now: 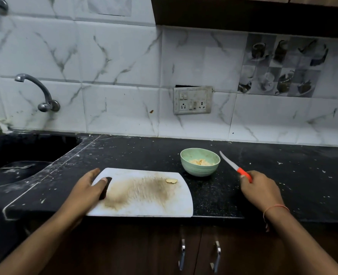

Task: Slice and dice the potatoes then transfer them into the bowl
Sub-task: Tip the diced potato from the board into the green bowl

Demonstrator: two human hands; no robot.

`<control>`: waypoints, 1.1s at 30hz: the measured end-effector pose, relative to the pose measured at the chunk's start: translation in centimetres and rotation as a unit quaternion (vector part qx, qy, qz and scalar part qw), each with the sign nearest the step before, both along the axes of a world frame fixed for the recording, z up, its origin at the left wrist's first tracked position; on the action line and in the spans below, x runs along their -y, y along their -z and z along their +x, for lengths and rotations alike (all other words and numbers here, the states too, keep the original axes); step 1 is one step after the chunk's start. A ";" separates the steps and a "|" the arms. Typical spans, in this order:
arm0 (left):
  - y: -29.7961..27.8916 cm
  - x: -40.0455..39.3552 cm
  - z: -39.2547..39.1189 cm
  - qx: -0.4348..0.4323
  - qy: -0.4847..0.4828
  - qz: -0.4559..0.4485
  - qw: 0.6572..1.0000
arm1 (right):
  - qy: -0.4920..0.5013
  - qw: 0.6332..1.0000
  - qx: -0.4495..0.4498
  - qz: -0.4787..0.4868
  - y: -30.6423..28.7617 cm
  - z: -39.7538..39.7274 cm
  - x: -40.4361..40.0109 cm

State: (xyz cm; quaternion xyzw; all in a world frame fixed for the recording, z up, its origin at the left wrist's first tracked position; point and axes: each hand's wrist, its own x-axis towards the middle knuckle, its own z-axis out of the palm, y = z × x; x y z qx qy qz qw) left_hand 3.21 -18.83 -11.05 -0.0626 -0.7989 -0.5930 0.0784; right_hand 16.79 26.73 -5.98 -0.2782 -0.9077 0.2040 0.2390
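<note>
From the head view, a white cutting board (144, 195), stained brown across its middle, lies at the near edge of a dark countertop (283, 175). The left hand (88, 187) rests on the board's left end: its fingers lie along the far-left edge while the thumb presses down at the dark handle slot (106, 188). One small potato piece (171, 181) sits near the board's far-right corner, well apart from the left hand and nearer the bowl. The green bowl (200, 162) stands on the counter just beyond that corner, with pale diced potato (201, 162) heaped inside it. To the right of the bowl, the right hand (260, 190) grips the orange handle of a knife (236, 167), fingers curled round it; the blade points up and to the far left, its tip just beside the bowl's right rim without touching it. A thin orange thread circles the right wrist. A sink (15, 171) lies at the left, a tap (39, 92) on the tiled wall above it
</note>
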 end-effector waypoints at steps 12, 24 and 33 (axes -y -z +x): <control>-3.4 -9.2 1.2 -0.174 0.143 -0.284 0.932 | -0.174 0.982 0.010 0.076 0.6 1.5 11.3; -2.5 -15.5 -3.3 -0.132 0.185 -0.304 0.925 | -0.192 0.971 0.057 0.133 0.7 1.2 14.6; -1.5 -15.4 -4.1 -0.098 0.181 -0.225 0.952 | -0.187 0.955 0.132 0.190 0.6 1.2 16.0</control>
